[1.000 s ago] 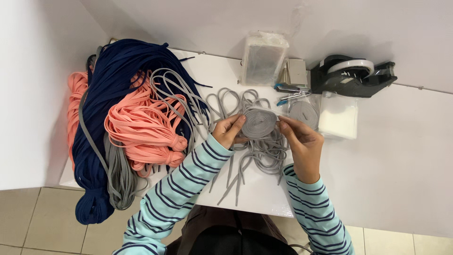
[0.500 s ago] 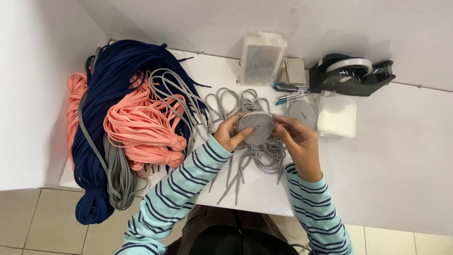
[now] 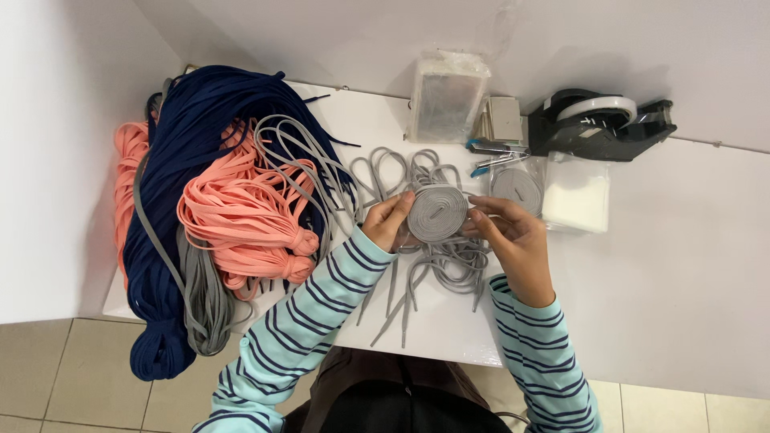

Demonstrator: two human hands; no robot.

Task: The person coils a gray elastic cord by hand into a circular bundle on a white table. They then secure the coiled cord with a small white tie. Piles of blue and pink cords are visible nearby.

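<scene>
Over the last second the grey coil [image 3: 437, 212] has stayed pinched between both hands, turning slightly: its flat face, tilted earlier, now looks up at the camera, and the hands have drawn a little closer around it. The winding looks tight and nearly closed, so the lace appears to be about fully rolled.

Far to the left of the left hand [image 3: 391, 220] lies a heavy heap of navy laces [image 3: 200, 136], flat and woven, with salmon-pink laces [image 3: 241, 212] bundled over it and a grey hank [image 3: 200, 297] trailing off the table [image 3: 698, 265] edge. The left hand pinches the coil's rim with thumb and bent fingers. The coil itself is a flat woven band wound into a round disc with a small slot at its centre, held just above loose grey laces [image 3: 433, 256] that loop limply on the white table beneath. The right hand [image 3: 513, 240] grips the other rim, fingers curled.

Beyond the right hand sit a second coil [image 3: 517, 188] in clear wrap, a soft white packet [image 3: 576, 200], and a glossy black tape dispenser [image 3: 601, 124].
</scene>
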